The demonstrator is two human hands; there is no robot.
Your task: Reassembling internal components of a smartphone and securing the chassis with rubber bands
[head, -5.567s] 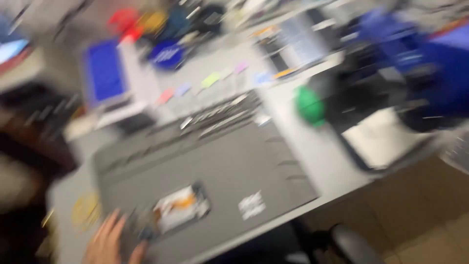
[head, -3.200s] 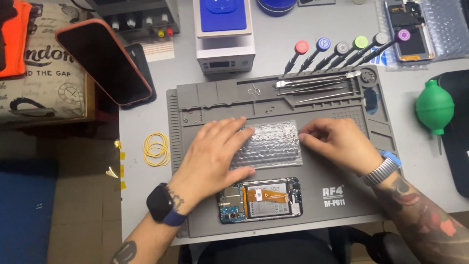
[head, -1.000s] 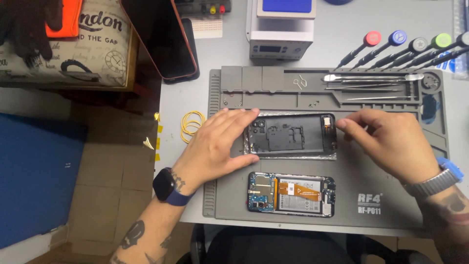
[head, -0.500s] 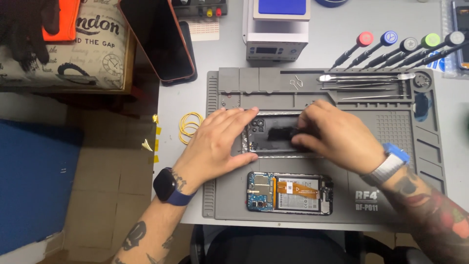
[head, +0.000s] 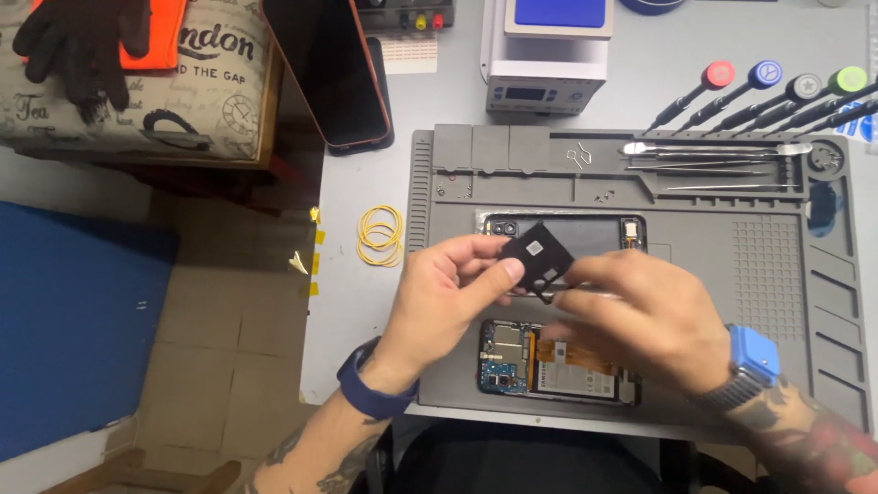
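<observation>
1. Black plastic cover piece, small and flat with cut-outs, is lifted off the mat and held tilted between both hands, above the gap between the two phone bodies.
2. Left hand grasps the piece at its left edge, thumb pressed on the near face, fingers curled behind.
3. Right hand meets the piece from the right and below; fingertips touch its lower right corner. Whether that hand truly pinches it or only steadies it, cannot tell.
4. Grey repair mat lies on the pale worktop under both hands.
5. Phone bodies on the mat: two. Dark phone frame lies just beyond the hands, partly hidden by them. Opened phone, with circuit board and battery showing, lies just below the hands, near the mat's front edge.
6. Screwdrivers with coloured caps, fanned at the upper right: four clearly counted (red, blue, grey, green); a fifth shaft runs off the edge.
7. Thin metal tools in the mat's top tray: several, exact count unclear.
8. Yellow rubber bands: a small overlapping bunch left of the mat.
9. Wrist bands: one on each wrist, both blue.
</observation>
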